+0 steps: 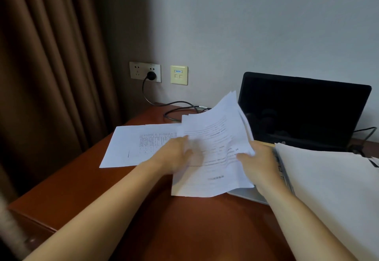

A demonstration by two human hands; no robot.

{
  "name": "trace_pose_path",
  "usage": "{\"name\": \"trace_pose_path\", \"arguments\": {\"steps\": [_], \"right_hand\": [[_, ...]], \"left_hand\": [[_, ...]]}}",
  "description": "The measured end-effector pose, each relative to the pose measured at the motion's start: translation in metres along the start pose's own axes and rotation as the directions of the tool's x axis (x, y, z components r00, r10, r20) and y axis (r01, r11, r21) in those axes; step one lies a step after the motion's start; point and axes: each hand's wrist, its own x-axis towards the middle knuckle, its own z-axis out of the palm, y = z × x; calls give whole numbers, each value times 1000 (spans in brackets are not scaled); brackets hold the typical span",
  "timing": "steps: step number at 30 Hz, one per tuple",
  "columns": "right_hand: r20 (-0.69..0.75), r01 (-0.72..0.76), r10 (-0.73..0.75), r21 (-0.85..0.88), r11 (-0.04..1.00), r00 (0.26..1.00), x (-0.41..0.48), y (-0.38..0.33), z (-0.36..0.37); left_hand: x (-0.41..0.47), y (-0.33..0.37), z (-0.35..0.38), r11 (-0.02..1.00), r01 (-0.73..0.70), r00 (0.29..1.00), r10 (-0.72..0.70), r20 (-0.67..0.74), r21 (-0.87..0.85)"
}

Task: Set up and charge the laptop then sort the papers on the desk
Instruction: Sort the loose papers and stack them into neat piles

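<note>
Loose sheaf of papers (pixel 213 150): light, floppy, slippery | left hand (pixel 176 156), right hand (pixel 258 162) pinch opposite edges | advise supporting underneath.

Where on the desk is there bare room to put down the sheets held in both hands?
Bare desk lies on this side of the held sheets, and at the left corner before the flat sheets. Crowded: the right, with laptop and paper stack; behind, the cable.

My reddish-brown wooden worktop (pixel 82 189) stands against a pale grey wall (pixel 246 24). Brown curtains (pixel 51 55) hang past its left edge. A double socket plate (pixel 136 71) and a cream data plate (pixel 179 75) sit above its far edge.
</note>
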Motion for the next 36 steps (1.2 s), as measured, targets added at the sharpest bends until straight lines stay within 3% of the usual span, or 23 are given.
{"name": "trace_pose_path", "arguments": {"steps": [5, 11, 17, 21, 24, 27, 30, 33, 36], "right_hand": [[-71, 65, -71, -80, 995, 995, 4, 0, -9], [-48, 112, -118, -108, 988, 992, -4, -1, -4], [-64, 112, -119, -108, 988, 991, -4, 1, -2], [-76, 98, -106, -98, 990, 991, -6, -2, -2], [-74, 118, -124, -82, 990, 990, -6, -2, -1], [-65, 112, -112, 4, 994, 992, -6, -2, 1], [-33, 21, -19, 60, 998, 999, -5, -4, 3], [68, -52, 41, 172, 984, 997, -1, 0, 8], [66, -42, 32, 149, 988, 997, -3, 1, 12]], "left_hand": [[-22, -33, -32, 945, 189, 972, -219, 88, 268], [-22, -41, -42, 830, 142, 976, -208, 63, 539], [-22, -41, -51, 826, 98, 975, -191, 111, 555], [-18, -41, -54, 758, 120, 988, -155, -1, 641], [-12, -37, -60, 858, 293, 952, -221, -213, 422], [-1, -36, -76, 900, 417, 867, -436, -240, -131], [4, -7, -79, 782, 363, 845, -505, -175, -506], [13, 30, -57, 668, 284, 870, -482, -109, -688], [21, 57, -24, 496, 258, 920, -387, 55, -829]]}}
